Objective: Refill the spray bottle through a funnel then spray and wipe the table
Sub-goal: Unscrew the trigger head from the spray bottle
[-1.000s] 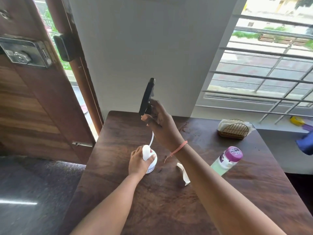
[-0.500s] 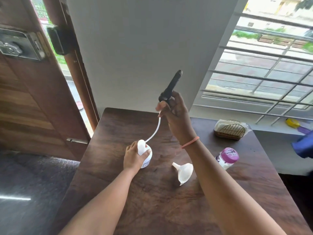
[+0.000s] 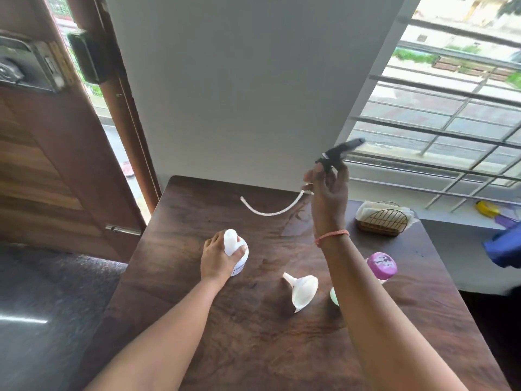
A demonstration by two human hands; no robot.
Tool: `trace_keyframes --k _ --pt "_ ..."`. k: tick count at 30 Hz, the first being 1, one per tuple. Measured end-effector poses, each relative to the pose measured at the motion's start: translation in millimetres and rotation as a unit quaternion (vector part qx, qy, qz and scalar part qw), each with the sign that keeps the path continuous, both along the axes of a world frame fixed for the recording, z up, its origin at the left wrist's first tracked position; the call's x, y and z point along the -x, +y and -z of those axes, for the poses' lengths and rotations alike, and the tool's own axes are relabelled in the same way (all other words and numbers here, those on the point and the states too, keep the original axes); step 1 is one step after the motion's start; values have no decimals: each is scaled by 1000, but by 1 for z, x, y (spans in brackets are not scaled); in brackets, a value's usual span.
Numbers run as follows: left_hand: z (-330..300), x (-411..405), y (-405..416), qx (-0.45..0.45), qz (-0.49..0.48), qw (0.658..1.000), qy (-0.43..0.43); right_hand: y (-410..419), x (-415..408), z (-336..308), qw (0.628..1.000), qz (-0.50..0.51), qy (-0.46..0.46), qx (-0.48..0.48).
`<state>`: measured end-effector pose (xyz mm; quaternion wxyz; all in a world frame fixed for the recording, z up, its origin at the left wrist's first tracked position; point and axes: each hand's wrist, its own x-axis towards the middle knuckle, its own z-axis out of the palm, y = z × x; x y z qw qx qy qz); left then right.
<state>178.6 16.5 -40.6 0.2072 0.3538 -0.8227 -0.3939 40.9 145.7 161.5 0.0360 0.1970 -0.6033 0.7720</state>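
My left hand [image 3: 218,259] grips the white spray bottle [image 3: 235,251], which stands upright on the dark wooden table [image 3: 253,348] with its neck uncapped. My right hand [image 3: 328,193] is raised above the table's far right part and holds the black spray head [image 3: 339,153]. Its white dip tube [image 3: 270,210] curls out to the left, fully clear of the bottle. A white funnel [image 3: 303,289] lies on its side on the table between my forearms. A pale green refill bottle with a pink cap [image 3: 382,265] lies behind my right forearm, partly hidden.
A gold wire holder with white cloths [image 3: 383,218] sits at the table's far right corner. A wooden door [image 3: 42,165] stands open on the left, a barred window [image 3: 451,122] on the right. A blue thing [image 3: 504,249] shows at the right edge.
My right hand has lifted the spray head up and to the right, pulling the dip tube fully out of the bottle. My left hand stays on the bottle.
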Motion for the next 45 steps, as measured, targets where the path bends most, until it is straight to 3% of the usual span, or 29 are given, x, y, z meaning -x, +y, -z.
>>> trace_keyframes --k 4,7,13,20,30,45 --pt "1 -1 -2 2 13 1000 -2 1 13 47 963 87 -240 91" --pt "-3 -6 -3 -3 39 999 15 3 17 96 905 108 -406 64" --pt "-10 -21 0 7 67 997 41 8 6 142 832 57 -552 16" --pt "-5 -31 2 14 76 995 67 11 15 157 803 17 -592 -69" --pt "-9 -38 11 2 60 997 56 11 8 159 805 -10 -557 -205" --pt "-7 -41 14 0 69 997 40 15 -1 142 813 -36 -553 -177"
